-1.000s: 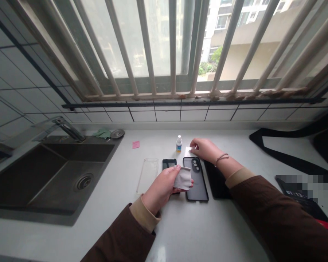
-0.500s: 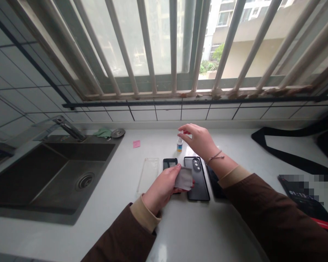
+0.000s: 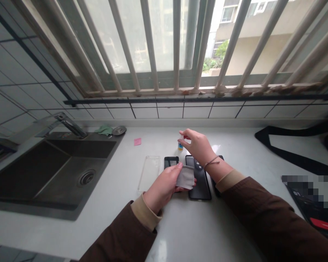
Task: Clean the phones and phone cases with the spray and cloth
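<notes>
My left hand [image 3: 166, 182] holds a folded grey cloth [image 3: 185, 177], thumb on top, fingers beneath. The fingers of my right hand [image 3: 198, 143] are narrowed around the top of a small white plastic bottle with a blue-and-yellow label [image 3: 180, 147], standing toward the back edge of the glossy white worktop [image 3: 180, 233]. Nearer the front edge lie a clear phone case [image 3: 149, 173], a dark phone [image 3: 171, 162] partly under my left hand, and a black phone case [image 3: 203, 185]. A dark metal sink [image 3: 54, 178] fills the worktop's left side; beyond the back edge, a barred window [image 3: 164, 40] rises above white tiles [image 3: 169, 112].

Forward-down head view over counter [image 3: 191, 225]
</notes>
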### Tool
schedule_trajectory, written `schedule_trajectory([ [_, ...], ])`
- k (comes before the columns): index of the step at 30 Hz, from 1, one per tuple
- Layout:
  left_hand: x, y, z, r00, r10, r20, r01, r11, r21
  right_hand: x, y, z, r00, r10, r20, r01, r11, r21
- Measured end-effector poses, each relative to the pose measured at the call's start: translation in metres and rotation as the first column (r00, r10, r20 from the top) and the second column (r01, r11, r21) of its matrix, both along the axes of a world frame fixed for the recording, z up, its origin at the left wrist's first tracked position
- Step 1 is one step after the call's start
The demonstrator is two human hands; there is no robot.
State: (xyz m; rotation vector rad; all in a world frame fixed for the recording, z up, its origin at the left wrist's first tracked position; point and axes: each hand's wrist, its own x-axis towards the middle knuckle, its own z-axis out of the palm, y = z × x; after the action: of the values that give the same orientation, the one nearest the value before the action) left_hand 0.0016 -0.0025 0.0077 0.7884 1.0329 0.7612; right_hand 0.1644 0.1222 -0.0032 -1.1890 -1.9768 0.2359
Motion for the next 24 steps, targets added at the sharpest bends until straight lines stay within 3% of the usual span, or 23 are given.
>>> schedule_trajectory([
  [13, 0.000, 0.001, 0.003, 1.000, 0.021, 0.001, -0.021, 1.000, 0.003, -0.007, -0.005, 0.002, 0.999, -0.044, 0.012, 0.044, 0.999, -0.021],
  [18, -0.001, 0.002, 0.002, 0.999, 0.036, 0.029, -0.036, 0.999, 0.016, 0.001, -0.012, 0.024, 1.000, 0.008, 0.017, -0.009, 0.999, 0.045],
  [21, -0.001, 0.002, 0.004, 0.995, 0.072, 0.063, -0.075, 0.995, 0.058, 0.008, -0.032, 0.043, 0.995, -0.017, -0.100, 0.028, 0.994, 0.109],
  [24, -0.003, 0.002, 0.005, 0.991, 0.073, 0.113, -0.088, 0.986, 0.139, 0.015, -0.063, 0.054, 0.977, -0.043, -0.207, 0.028, 0.997, -0.076],
])
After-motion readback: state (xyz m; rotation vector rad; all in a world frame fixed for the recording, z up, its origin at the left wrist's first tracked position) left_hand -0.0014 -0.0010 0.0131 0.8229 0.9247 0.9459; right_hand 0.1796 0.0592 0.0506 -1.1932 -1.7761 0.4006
